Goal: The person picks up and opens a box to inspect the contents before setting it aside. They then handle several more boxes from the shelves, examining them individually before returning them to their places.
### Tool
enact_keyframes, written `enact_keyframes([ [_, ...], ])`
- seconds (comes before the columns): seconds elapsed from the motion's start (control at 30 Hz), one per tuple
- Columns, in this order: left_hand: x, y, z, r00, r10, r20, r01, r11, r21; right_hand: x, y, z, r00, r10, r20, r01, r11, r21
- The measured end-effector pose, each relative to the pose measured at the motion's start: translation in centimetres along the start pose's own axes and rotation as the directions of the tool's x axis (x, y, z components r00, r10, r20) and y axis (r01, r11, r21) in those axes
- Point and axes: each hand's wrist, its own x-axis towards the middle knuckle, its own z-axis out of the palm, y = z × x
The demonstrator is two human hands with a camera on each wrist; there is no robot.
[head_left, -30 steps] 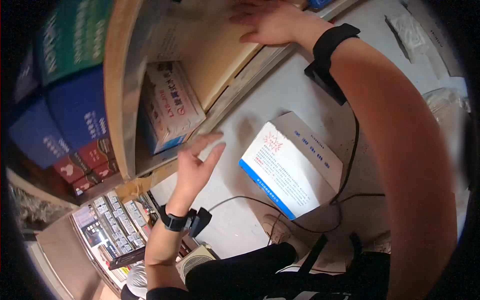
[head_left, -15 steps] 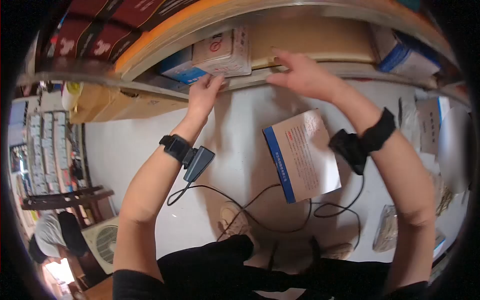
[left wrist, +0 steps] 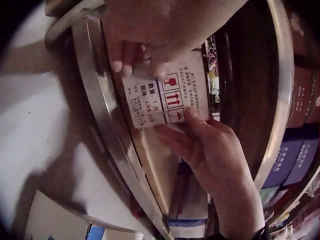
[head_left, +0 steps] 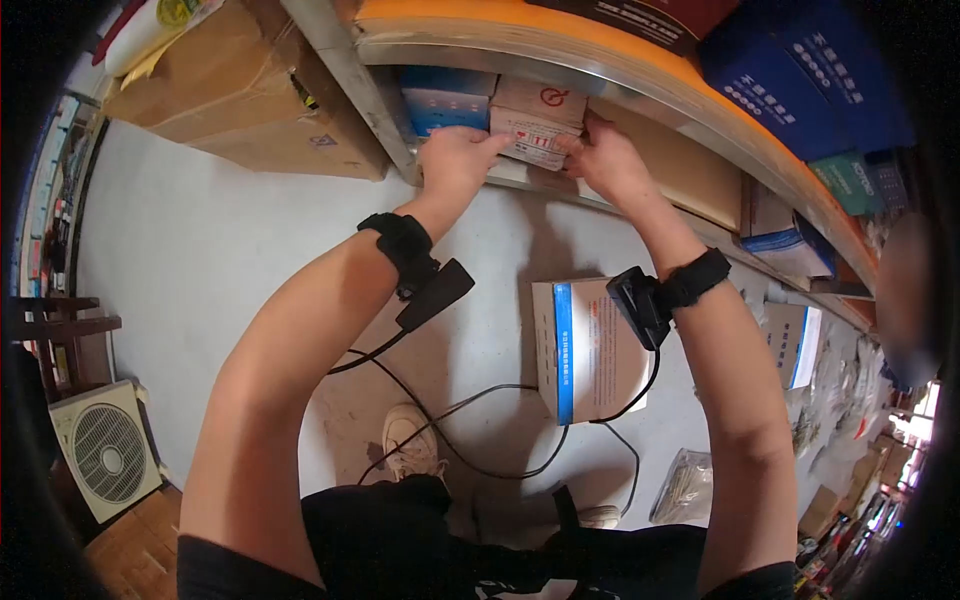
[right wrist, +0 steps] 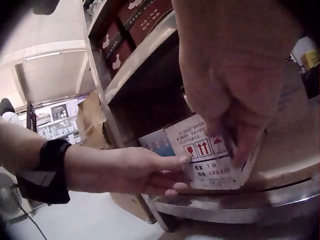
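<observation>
A white cardboard box point(head_left: 532, 138) with red handling marks and black print sits on the lower shelf point(head_left: 652, 170). My right hand point(head_left: 615, 170) pinches its right end, thumb on the printed face and fingers round the side, as the left wrist view shows. At the other end is my left hand point(head_left: 460, 165), its thumb at the left edge of the face. In the right wrist view that left hand point(right wrist: 135, 170) has loosely stretched fingers below the thumb. A blue box point(head_left: 447, 98) stands just left of the white one, partly covered by the left hand.
A metal-edged upper shelf point(head_left: 640, 80) with blue boxes point(head_left: 800, 75) runs above the hands. On the floor stand a white and blue carton point(head_left: 590, 350), a large brown carton point(head_left: 250, 100) and a fan point(head_left: 108, 450). Black cables point(head_left: 470, 400) trail past the shoes.
The right hand has come down from the shelf board to the white box's right end. The left hand has moved up to its left end. The view has turned towards this box.
</observation>
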Motion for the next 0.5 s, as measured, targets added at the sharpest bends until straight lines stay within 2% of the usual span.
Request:
enact_keyframes([
  [0.07,0.1,0.4,-0.1,1.0,-0.01,-0.003,0.01,0.999,0.045,0.0,-0.3,-0.3,0.998,-0.05,-0.026,0.05,0.999,-0.015],
  [0.2,0.2,0.7,-0.2,0.997,-0.071,-0.042,0.072,0.997,0.022,0.9,1.1,0.1,0.994,-0.104,-0.019,0.103,0.994,-0.031],
  [0.27,-0.3,1.6,-0.6,0.997,-0.07,-0.026,0.072,0.992,0.102,1.1,1.5,0.1,0.993,-0.119,-0.014,0.119,0.993,-0.018],
  [0.4,-0.2,0.8,-0.3,0.996,-0.084,-0.014,0.085,0.985,0.149,1.0,1.3,0.0,0.991,-0.131,-0.034,0.132,0.991,0.004],
  [0.47,-0.2,-1.7,1.3,0.984,-0.16,0.078,0.165,0.984,-0.067,-0.4,1.2,-1.2,0.987,-0.154,0.05,0.15,0.986,0.08],
  [0.5,-1.6,-1.4,1.4,0.979,-0.174,0.109,0.183,0.98,-0.073,-2.0,1.3,-2.1,0.991,-0.12,0.059,0.116,0.991,0.071],
])
